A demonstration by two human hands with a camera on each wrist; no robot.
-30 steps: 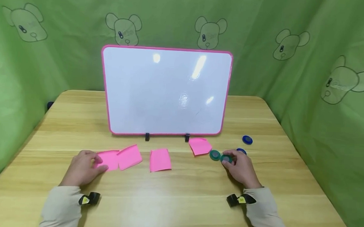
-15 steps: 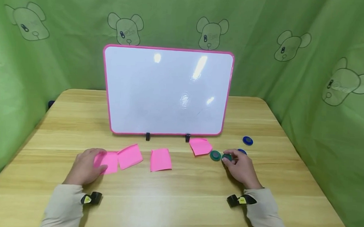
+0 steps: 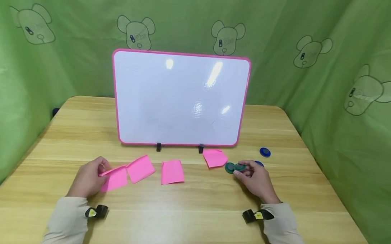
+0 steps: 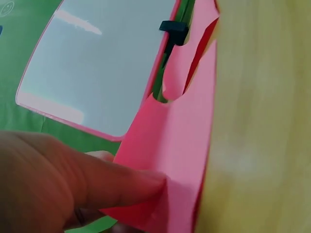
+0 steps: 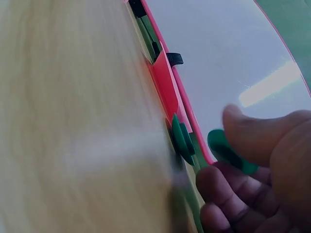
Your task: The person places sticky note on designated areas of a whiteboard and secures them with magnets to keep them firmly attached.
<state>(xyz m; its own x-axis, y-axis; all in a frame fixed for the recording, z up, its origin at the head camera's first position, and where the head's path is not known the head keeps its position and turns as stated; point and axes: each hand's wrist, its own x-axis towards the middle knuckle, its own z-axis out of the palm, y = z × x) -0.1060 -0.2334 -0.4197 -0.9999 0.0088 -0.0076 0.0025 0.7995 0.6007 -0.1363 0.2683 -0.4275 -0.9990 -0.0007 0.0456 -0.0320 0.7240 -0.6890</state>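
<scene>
My left hand (image 3: 88, 177) pinches the leftmost pink sticky note (image 3: 116, 180) by its left edge, and that edge is raised. The left wrist view shows the thumb (image 4: 141, 187) pressed on the paper. In my right hand (image 3: 258, 183) a round green magnet (image 3: 240, 167) is gripped between thumb and fingers; part of it is hidden by the thumb in the right wrist view. A second green magnet (image 3: 229, 168) lies on the table, overlapped by the held one in the head view.
Three more pink notes lie along the table: one (image 3: 140, 168) beside the left note, one (image 3: 172, 172) mid-table, one (image 3: 214, 157) by the board's foot. A pink-framed whiteboard (image 3: 180, 100) stands behind on black feet (image 3: 158, 147). Two blue magnets (image 3: 265, 152) lie right.
My left hand has taken hold of the leftmost note, lifting its left edge and tilting it. My right hand has picked up the green magnet and shifted it slightly left.
</scene>
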